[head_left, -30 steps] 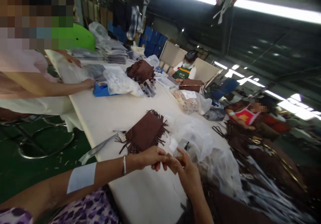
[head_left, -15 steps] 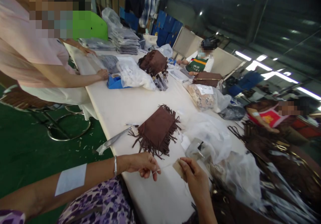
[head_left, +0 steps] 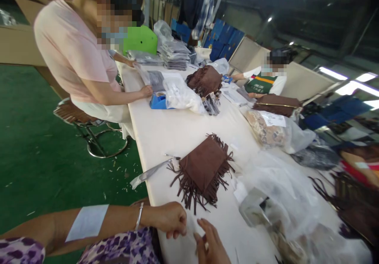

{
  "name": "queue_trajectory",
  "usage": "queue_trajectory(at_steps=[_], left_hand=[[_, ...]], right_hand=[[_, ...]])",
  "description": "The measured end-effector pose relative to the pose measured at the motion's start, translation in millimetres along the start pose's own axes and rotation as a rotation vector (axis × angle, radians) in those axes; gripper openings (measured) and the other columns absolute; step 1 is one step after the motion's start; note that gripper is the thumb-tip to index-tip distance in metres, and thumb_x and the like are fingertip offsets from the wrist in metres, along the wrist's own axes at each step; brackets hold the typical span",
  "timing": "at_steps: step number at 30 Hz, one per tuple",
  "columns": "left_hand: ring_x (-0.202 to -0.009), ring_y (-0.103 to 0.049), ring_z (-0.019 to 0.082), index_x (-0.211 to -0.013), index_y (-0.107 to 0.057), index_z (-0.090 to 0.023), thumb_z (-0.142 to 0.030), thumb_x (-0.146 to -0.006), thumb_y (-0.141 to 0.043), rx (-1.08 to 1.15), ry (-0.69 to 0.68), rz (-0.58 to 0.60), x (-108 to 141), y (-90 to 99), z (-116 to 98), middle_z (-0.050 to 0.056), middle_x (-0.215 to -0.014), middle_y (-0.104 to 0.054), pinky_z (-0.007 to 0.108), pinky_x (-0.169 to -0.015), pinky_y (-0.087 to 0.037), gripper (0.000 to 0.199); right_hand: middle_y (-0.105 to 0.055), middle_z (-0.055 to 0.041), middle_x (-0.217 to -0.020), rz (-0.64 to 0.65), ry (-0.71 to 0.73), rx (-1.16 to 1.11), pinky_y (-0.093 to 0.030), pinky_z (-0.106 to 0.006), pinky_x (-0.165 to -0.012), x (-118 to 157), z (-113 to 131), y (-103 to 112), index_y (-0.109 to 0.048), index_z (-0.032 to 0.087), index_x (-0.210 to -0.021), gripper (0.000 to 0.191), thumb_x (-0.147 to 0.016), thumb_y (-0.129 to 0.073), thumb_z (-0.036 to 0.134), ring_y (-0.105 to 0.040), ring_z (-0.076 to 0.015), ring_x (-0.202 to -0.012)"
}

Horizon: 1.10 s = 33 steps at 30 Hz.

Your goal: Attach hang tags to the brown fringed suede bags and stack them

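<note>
My left hand is closed over the table's near edge, its fingers curled in a pinch; whatever they hold is too small to make out. Just to its right, my right hand has bent fingers, thumb and fingertip close together. What lies between them cannot be made out. Beyond both hands a brown fringed bag lies flat on the white table, touched by neither. A narrow clear plastic sleeve sticks out past the table's left edge beside the bag.
Crumpled clear plastic bags cover the right side. Farther up lie a packed plastic bag, a white plastic bag and another fringed brown bag. A co-worker in pink stands at the left; another works at the far side.
The view has swung left. Both my hands have come closer together, the left now a tighter fist. The beige card in my right hand and the white string at my left are no longer visible.
</note>
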<state>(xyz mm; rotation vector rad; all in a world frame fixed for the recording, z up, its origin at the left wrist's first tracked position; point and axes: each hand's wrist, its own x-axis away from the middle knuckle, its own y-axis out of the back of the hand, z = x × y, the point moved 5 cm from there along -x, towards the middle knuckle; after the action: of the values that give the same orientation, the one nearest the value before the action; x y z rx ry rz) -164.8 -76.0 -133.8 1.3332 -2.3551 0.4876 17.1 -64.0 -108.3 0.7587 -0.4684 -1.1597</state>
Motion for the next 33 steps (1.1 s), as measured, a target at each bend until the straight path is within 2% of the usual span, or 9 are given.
queue_trajectory(at_steps=[3, 5, 10, 12, 16, 21, 24, 28, 33], left_hand=[[-0.042, -0.048, 0.011, -0.065, -0.064, -0.017, -0.035, -0.068, -0.061, 0.050, -0.041, -0.015, 4, 15.3, -6, -0.001, -0.052, -0.055, 0.021, -0.043, -0.038, 0.018], [-0.043, -0.048, 0.010, -0.064, -0.063, -0.017, -0.038, -0.071, -0.061, 0.067, -0.036, -0.022, 10, 28.0, -8, -0.001, -0.052, -0.055, 0.020, -0.042, -0.035, 0.022], [-0.045, -0.050, 0.011, -0.065, -0.059, -0.017, -0.038, -0.079, -0.056, 0.016, -0.010, -0.029, 25, 58.4, -10, 0.000, -0.057, -0.058, 0.021, -0.043, -0.035, 0.025], [-0.054, -0.056, 0.014, -0.074, -0.061, -0.017, -0.034, -0.086, -0.051, -0.181, -0.079, -0.237, 28, 82.9, -19, 0.001, -0.065, -0.062, 0.023, -0.050, -0.040, 0.024], [-0.092, -0.058, 0.022, -0.099, -0.062, -0.016, -0.019, -0.094, -0.045, -0.918, -0.294, -0.731, 32, 128.4, -51, 0.009, -0.099, -0.064, 0.033, -0.080, -0.044, 0.018], [-0.100, -0.051, 0.028, -0.101, -0.061, -0.014, -0.014, -0.091, -0.052, -1.403, -0.305, -0.781, 16, 144.9, -56, 0.012, -0.103, -0.060, 0.041, -0.082, -0.042, 0.013], [-0.097, -0.052, 0.028, -0.097, -0.061, -0.014, -0.013, -0.091, -0.053, -1.435, -0.277, -0.779, 14, 147.4, -50, 0.012, -0.099, -0.060, 0.040, -0.080, -0.043, 0.010], [-0.097, -0.055, 0.027, -0.097, -0.061, -0.014, -0.008, -0.089, -0.048, -1.346, -0.249, -0.702, 27, 149.4, -36, 0.013, -0.100, -0.060, 0.039, -0.082, -0.045, 0.016], [-0.090, -0.057, 0.023, -0.088, -0.057, -0.015, -0.016, -0.088, -0.046, -0.768, -0.143, -0.606, 57, 154.0, -15, 0.011, -0.097, -0.060, 0.037, -0.086, -0.046, 0.011]], right_hand=[[-0.072, -0.0041, -0.077, 0.094, -0.088, -0.140, -0.052, -0.026, -0.057, -12, 24, -34, -0.068, 0.025, -0.111, 0.043, -0.086, -0.051, 0.055, -0.064, -0.0183, -0.057], [-0.070, -0.0025, -0.071, 0.133, -0.128, -0.254, -0.051, -0.025, -0.055, -20, 36, -50, -0.067, 0.023, -0.108, 0.041, -0.083, -0.055, 0.053, -0.062, -0.0177, -0.056], [-0.064, 0.0014, -0.064, 0.226, -0.127, -0.309, -0.045, -0.023, -0.055, -41, 45, -66, -0.065, 0.023, -0.084, 0.021, -0.083, -0.055, 0.041, -0.058, -0.0156, -0.055], [-0.059, 0.0024, -0.059, 0.206, -0.097, -0.200, -0.043, -0.023, -0.055, -50, 44, -61, -0.063, 0.023, -0.078, 0.020, -0.085, -0.052, 0.038, -0.057, -0.0156, -0.055], [-0.056, 0.0023, -0.059, 0.168, -0.032, -0.063, -0.039, -0.024, -0.055, -75, 53, -46, -0.061, 0.023, -0.076, 0.023, -0.089, -0.047, 0.036, -0.054, -0.0157, -0.055], [-0.067, -0.0017, -0.082, 0.161, 0.131, -0.090, -0.045, -0.023, -0.069, -120, 87, -55, -0.061, 0.021, -0.089, 0.024, -0.093, -0.043, 0.037, -0.061, -0.0158, -0.073], [-0.068, -0.0031, -0.096, 0.188, 0.197, -0.089, -0.046, -0.025, -0.077, -136, 97, -74, -0.059, 0.021, -0.094, 0.022, -0.094, -0.040, 0.033, -0.063, -0.0161, -0.083], [-0.066, -0.0019, -0.092, 0.211, 0.224, -0.065, -0.044, -0.025, -0.078, -130, 95, -86, -0.058, 0.022, -0.094, 0.021, -0.096, -0.039, 0.031, -0.063, -0.0164, -0.083], [-0.065, -0.0008, -0.086, 0.293, 0.252, -0.013, -0.042, -0.024, -0.068, -106, 99, -85, -0.058, 0.023, -0.090, 0.022, -0.097, -0.038, 0.030, -0.063, -0.0159, -0.073]])
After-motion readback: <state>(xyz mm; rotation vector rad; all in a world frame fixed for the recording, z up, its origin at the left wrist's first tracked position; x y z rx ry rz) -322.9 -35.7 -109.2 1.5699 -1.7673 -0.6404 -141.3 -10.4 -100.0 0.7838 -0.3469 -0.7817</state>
